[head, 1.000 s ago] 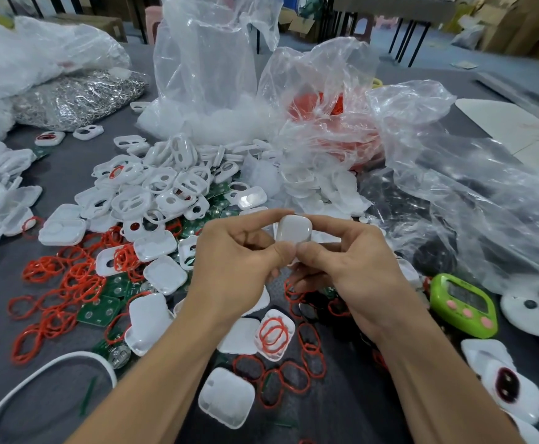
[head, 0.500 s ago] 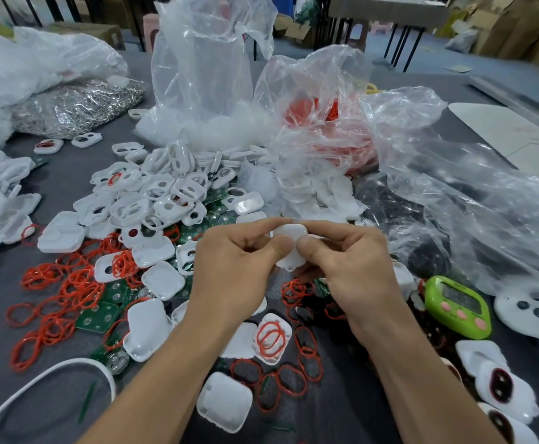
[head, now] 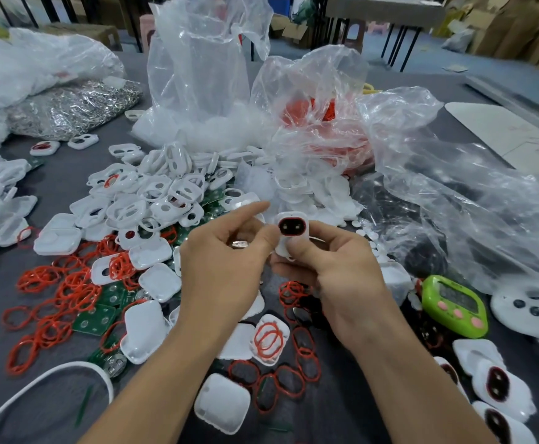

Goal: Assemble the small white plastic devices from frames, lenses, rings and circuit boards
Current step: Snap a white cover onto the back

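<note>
My right hand [head: 335, 267] grips a small white device [head: 293, 230], its front turned to me with a dark window ringed in red. My left hand [head: 226, 261] touches the device's left edge with its thumb, while the forefinger points up and away. A small metallic piece shows under the curled left fingers. White frames [head: 153, 200] lie heaped behind the hands. Red rings [head: 53, 302] and green circuit boards [head: 96, 318] are scattered at the left. White covers [head: 221, 406] lie near my forearms. Finished devices [head: 499, 386] lie at the lower right.
Clear plastic bags [head: 454, 187] bulge at the back and right; one holds red rings [head: 310, 113]. A silvery bag of metal parts [head: 69, 107] lies far left. A green timer [head: 454, 304] sits right of my hands, and a white cable [head: 37, 382] curves at the lower left.
The device was turned over: its plain white back faced me, now its dark red-ringed front does. My left forefinger has lifted off it.
</note>
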Available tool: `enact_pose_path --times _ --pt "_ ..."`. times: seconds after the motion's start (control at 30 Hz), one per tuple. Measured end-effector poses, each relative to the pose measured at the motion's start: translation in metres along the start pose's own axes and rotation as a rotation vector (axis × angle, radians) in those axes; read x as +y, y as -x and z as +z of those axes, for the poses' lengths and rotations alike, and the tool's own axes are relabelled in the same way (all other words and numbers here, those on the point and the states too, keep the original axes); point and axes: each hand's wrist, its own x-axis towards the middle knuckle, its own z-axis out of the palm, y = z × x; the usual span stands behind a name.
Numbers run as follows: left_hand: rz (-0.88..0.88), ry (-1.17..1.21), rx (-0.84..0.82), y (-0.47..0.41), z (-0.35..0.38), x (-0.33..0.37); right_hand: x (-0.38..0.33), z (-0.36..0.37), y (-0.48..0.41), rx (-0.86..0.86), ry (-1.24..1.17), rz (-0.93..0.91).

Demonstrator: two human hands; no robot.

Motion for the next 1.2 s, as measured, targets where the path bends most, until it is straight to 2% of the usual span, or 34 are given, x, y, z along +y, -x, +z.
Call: enact_pose_path --times 0.1,0.2,0.5,0.73,0.87,0.93,1.1,1.2 --pt "-0.082 0.102 -0.104 -0.001 0.000 0.003 -0.004 -0.003 0.000 -0.070 -0.040 0.086" --pt "-0.095 0.122 -0.137 -0.002 -0.001 0.004 -0.008 -0.004 0.000 -0.107 -0.008 0.131" --pt "-0.106 0.161 -0.230 -0.001 -0.001 0.003 -0.005 0.000 0.002 0.007 0.048 0.074" --pt "-0.145 0.173 -0.245 -0.001 -0.002 0.003 -0.007 -0.005 -0.002 -0.151 0.062 0.110" --pt "-0.136 0.158 -0.145 0.000 -0.003 0.002 -0.002 -0.003 0.000 -0.212 0.122 0.055" --pt "-0.135 0.142 -0.132 0.000 -0.004 0.003 -0.001 -0.002 0.000 -0.203 0.141 0.042" --pt "-0.136 0.139 -0.244 -0.002 -0.003 0.002 0.002 -0.004 -0.002 -0.100 0.130 0.047" --pt "-0.127 0.112 -0.255 -0.002 -0.003 0.002 0.003 -0.005 -0.003 -0.072 0.167 0.031"
